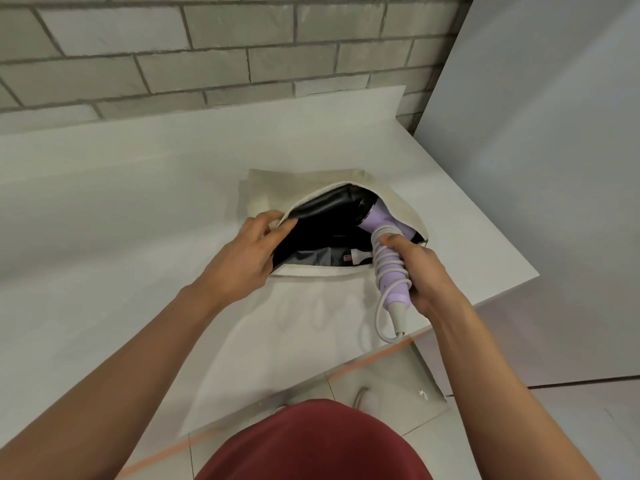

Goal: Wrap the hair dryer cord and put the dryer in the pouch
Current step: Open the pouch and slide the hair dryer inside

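Grips the lilac hair dryer (382, 221) by its handle with the right hand (420, 275), fingers curled round the handle and thumb pressed on the upper coils. Carries a pale cord (386, 263) wound in several close turns down that handle, plus one loose loop hanging past the whitish collar at the handle's bottom end. Sits with the dark front end inside the pouch (394, 202), the lilac body right at the mouth, the handle sticking out toward the person. Pinches the left rim of the pouch mouth with the left hand (242, 258), between thumb and fingertips, lifting it wide. Shows cream cloth outside, glossy black lining inside. Rests on the white bench (138, 202), close to its right edge, below a grey brick wall (207, 46).
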Tool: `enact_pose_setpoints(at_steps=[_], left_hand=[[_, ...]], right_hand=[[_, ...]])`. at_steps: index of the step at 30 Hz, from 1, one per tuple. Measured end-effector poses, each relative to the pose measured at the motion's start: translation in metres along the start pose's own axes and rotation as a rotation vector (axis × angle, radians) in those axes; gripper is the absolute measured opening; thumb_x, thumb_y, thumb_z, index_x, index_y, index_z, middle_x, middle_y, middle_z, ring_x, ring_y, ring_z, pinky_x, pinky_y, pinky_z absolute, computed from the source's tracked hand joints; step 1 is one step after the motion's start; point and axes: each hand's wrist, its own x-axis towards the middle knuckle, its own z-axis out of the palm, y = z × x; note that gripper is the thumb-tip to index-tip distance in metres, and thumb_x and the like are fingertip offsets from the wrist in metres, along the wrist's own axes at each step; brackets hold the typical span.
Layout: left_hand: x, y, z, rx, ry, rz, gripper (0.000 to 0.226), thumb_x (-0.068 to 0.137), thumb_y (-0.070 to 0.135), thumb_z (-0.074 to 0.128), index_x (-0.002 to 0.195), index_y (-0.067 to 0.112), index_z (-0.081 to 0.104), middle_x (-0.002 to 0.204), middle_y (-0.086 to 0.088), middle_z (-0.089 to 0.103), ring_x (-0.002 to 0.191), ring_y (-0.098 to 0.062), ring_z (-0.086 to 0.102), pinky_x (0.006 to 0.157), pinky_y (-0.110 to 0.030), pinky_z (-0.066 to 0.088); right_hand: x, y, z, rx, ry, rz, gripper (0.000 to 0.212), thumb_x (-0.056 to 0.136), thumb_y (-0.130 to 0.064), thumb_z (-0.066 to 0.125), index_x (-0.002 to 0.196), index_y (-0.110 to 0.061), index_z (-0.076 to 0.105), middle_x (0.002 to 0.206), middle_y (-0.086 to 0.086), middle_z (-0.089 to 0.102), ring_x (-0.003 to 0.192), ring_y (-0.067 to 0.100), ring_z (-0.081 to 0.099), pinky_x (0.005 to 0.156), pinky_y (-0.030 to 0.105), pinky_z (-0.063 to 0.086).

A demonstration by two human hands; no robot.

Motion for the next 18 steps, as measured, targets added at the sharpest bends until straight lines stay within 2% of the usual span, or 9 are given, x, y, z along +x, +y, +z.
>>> enact_pose_setpoints(at_steps=[2, 5, 8, 10, 12, 14, 16, 17, 18], left_hand=[[-0.003, -0.002, 0.005, -0.003, -0.113, -0.071, 0.079, 0.092, -0.006, 0.058, 0.161, 0.021, 0.031, 0.154, -0.005, 0.038, 0.124, -0.026, 0.042, 0.081, -0.043, 0.058], [-0.006, 0.006, 0.005, -0.048, -0.066, -0.034, 0.085, 0.089, -0.01, 0.057, 0.162, 0.018, 0.026, 0.161, 0.002, 0.033, 0.117, -0.023, 0.041, 0.08, -0.038, 0.056], [-0.012, 0.02, 0.009, -0.078, 0.021, 0.042, 0.087, 0.087, -0.011, 0.061, 0.162, 0.016, 0.026, 0.165, 0.0, 0.029, 0.115, -0.024, 0.043, 0.085, -0.036, 0.054], [-0.021, 0.031, 0.019, -0.071, 0.019, 0.095, 0.09, 0.087, -0.011, 0.063, 0.163, 0.016, 0.023, 0.165, -0.001, 0.028, 0.118, -0.027, 0.045, 0.085, -0.04, 0.058], [-0.03, 0.04, 0.029, -0.077, -0.02, 0.108, 0.094, 0.087, -0.01, 0.065, 0.163, 0.02, 0.018, 0.164, 0.002, 0.025, 0.119, -0.025, 0.044, 0.075, -0.043, 0.061], [-0.035, 0.045, 0.037, -0.101, -0.03, 0.099, 0.096, 0.086, -0.01, 0.065, 0.163, 0.022, 0.017, 0.164, 0.005, 0.025, 0.118, -0.024, 0.043, 0.068, -0.043, 0.061], [-0.034, 0.047, 0.039, -0.116, -0.005, 0.076, 0.095, 0.086, -0.009, 0.066, 0.163, 0.021, 0.019, 0.164, 0.005, 0.026, 0.119, -0.026, 0.045, 0.073, -0.045, 0.06], [-0.032, 0.046, 0.038, -0.122, 0.013, 0.053, 0.095, 0.086, -0.008, 0.066, 0.163, 0.02, 0.02, 0.164, 0.004, 0.027, 0.12, -0.027, 0.046, 0.078, -0.045, 0.06], [-0.031, 0.045, 0.037, -0.132, 0.034, 0.032, 0.093, 0.087, -0.008, 0.067, 0.163, 0.019, 0.022, 0.163, 0.002, 0.029, 0.12, -0.028, 0.046, 0.084, -0.044, 0.058]], right_hand=[[0.002, 0.001, 0.001, -0.043, 0.022, -0.014, 0.027, 0.09, -0.036, 0.076, 0.098, -0.011, 0.073, 0.066, -0.004, 0.068, 0.056, 0.014, 0.065, 0.058, 0.028, 0.053], [0.004, 0.003, 0.008, -0.057, 0.071, -0.036, 0.021, 0.091, -0.034, 0.075, 0.094, -0.013, 0.072, 0.071, -0.004, 0.071, 0.057, 0.011, 0.068, 0.05, 0.024, 0.052], [0.011, 0.003, 0.018, -0.037, 0.117, -0.06, 0.023, 0.087, -0.034, 0.077, 0.101, -0.016, 0.072, 0.096, 0.003, 0.075, 0.078, 0.02, 0.073, 0.065, 0.034, 0.061], [0.016, 0.002, 0.028, 0.005, 0.142, -0.086, 0.019, 0.085, -0.032, 0.077, 0.099, -0.02, 0.073, 0.098, 0.001, 0.076, 0.089, 0.024, 0.075, 0.077, 0.045, 0.064], [0.022, 0.001, 0.038, 0.003, 0.175, -0.128, 0.017, 0.079, -0.034, 0.075, 0.092, -0.022, 0.074, 0.094, -0.001, 0.076, 0.094, 0.027, 0.075, 0.083, 0.052, 0.063], [0.032, 0.001, 0.045, -0.018, 0.19, -0.154, 0.038, 0.067, -0.044, 0.07, 0.096, -0.022, 0.075, 0.096, -0.002, 0.077, 0.096, 0.025, 0.074, 0.087, 0.055, 0.063], [0.041, 0.001, 0.051, -0.042, 0.183, -0.17, 0.06, 0.059, -0.052, 0.067, 0.108, -0.02, 0.073, 0.103, -0.003, 0.077, 0.1, 0.024, 0.073, 0.09, 0.052, 0.062], [0.044, 0.0, 0.054, -0.067, 0.179, -0.171, 0.066, 0.059, -0.054, 0.068, 0.115, -0.019, 0.071, 0.107, -0.003, 0.075, 0.101, 0.024, 0.072, 0.086, 0.047, 0.063], [0.042, -0.004, 0.058, -0.094, 0.175, -0.173, 0.068, 0.064, -0.053, 0.07, 0.122, -0.017, 0.066, 0.109, -0.002, 0.074, 0.101, 0.023, 0.07, 0.075, 0.039, 0.065]])
